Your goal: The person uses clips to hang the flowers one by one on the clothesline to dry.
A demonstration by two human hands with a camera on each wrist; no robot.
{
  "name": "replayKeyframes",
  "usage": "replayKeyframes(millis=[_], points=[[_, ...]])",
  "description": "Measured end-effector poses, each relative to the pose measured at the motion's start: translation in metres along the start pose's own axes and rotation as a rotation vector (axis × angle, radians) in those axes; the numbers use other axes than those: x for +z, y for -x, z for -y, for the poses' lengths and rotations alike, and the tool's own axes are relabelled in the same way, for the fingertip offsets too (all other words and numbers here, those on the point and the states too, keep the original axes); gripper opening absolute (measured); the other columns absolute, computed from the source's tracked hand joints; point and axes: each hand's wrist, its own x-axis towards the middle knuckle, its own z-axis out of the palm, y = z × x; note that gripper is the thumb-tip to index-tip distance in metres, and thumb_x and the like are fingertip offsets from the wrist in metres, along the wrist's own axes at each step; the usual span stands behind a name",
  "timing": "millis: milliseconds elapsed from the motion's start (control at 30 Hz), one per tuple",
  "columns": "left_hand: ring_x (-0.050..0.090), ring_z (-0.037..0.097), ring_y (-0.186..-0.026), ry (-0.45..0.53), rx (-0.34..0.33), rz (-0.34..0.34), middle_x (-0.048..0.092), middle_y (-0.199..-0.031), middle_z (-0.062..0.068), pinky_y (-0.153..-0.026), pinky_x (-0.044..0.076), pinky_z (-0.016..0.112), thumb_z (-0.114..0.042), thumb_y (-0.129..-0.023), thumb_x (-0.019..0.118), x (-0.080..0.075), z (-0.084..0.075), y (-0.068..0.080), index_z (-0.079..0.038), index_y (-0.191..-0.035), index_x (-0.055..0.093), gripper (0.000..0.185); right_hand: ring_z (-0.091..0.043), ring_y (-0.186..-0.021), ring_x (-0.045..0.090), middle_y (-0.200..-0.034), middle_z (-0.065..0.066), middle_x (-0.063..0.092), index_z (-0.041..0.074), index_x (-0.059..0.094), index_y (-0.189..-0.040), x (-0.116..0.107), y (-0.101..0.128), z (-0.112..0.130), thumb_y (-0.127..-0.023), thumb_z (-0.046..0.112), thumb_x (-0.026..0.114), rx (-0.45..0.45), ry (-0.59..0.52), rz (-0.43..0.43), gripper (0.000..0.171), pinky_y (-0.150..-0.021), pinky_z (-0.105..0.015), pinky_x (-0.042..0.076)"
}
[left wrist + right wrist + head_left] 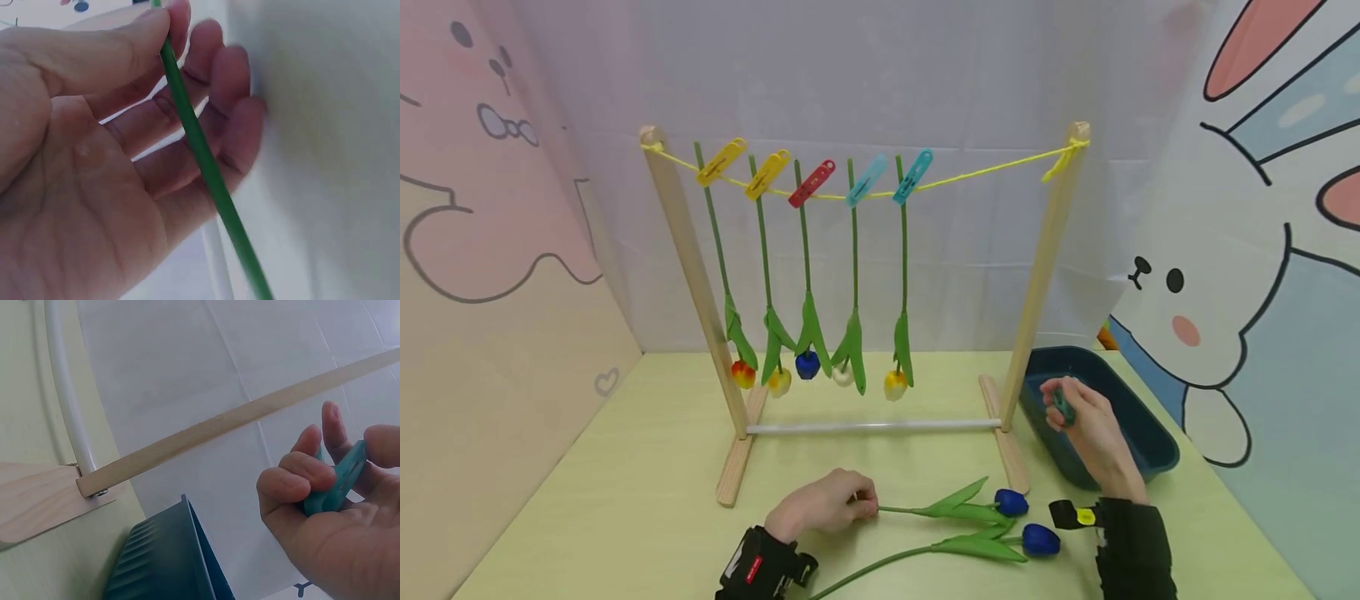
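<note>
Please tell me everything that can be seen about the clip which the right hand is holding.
The clip is a small teal clothes peg, plastic by its look, flat and long. The right hand pinches it between thumb and curled fingers, so most of its body is hidden. It is lifted above the dark blue bin, right of the wooden rack's post, and touches nothing but the hand. Whether its mouth is open cannot be told.

Rack ahead, bin to my right

Two tulips [970,525] lie on the tabletop [625,500] before the rack [865,292]; bin [1142,442] stands right of it.

Matt bare-wood rack [688,275], smooth white crossbar [872,427] (plastic-looking), twisted yellow string [977,175], glossy plastic pegs [811,183]
</note>
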Motion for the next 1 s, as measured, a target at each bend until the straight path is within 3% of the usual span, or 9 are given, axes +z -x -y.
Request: replayKeyframes(millis=[367,533,633,800,1000], points=[[0.041,0.001,-0.062,-0.024,0.072,-0.107,0.059,-0.074,0.001,-0.060,0.035,0.019,-0.007,-0.103,0.054,-0.019,0.009,0.007,-0.006,-0.094,0.069,0.017,-0.014,-0.068,0.040,-0.094,0.001,0.051,0.000,0.058,-0.116,-0.002,0.000,-0.001,-0.108,0.041,0.037,-0.005,0.013,-0.001,0.047,-0.064,-0.030,0.036],[0.046,0.002,-0.066,-0.022,0.070,-0.148,0.067,-0.084,0.007,-0.060,0.039,0.020,-0.015,-0.104,0.056,-0.019,0.009,0.006,-0.007,-0.103,0.070,0.016,-0.014,-0.067,0.040,-0.093,0.002,0.051,0.010,0.060,-0.114,-0.002,0.000,-0.002,-0.108,0.042,0.037,-0.005,0.010,0.001,0.040,-0.064,-0.030,0.037],[0.048,0.001,-0.066,-0.015,0.065,-0.164,0.067,-0.082,0.002,-0.060,0.040,0.020,-0.022,-0.102,0.061,-0.019,0.007,0.005,-0.010,-0.104,0.069,0.015,-0.013,-0.067,0.041,-0.092,0.002,0.052,0.014,0.059,-0.115,-0.002,-0.001,-0.002,-0.108,0.043,0.038,-0.004,0.006,0.004,0.037,-0.064,-0.028,0.037],[0.047,0.001,-0.063,-0.025,0.079,-0.225,0.062,-0.076,-0.005,-0.057,0.040,0.020,-0.024,-0.097,0.068,-0.017,0.004,0.004,-0.013,-0.095,0.069,0.011,-0.013,-0.066,0.042,-0.092,0.002,0.053,0.015,0.058,-0.118,-0.002,-0.001,-0.002,-0.108,0.043,0.038,-0.003,0.006,0.006,0.035,-0.064,-0.027,0.039],[0.046,0.000,-0.070,-0.132,0.104,-0.385,0.059,-0.079,-0.007,-0.064,0.040,0.019,-0.023,-0.087,0.079,-0.016,0.001,0.003,-0.016,-0.079,0.071,0.013,-0.013,-0.067,0.042,-0.092,0.003,0.053,0.016,0.058,-0.117,-0.002,-0.001,-0.002,-0.108,0.043,0.039,-0.001,0.015,0.010,0.035,-0.064,-0.028,0.039]])
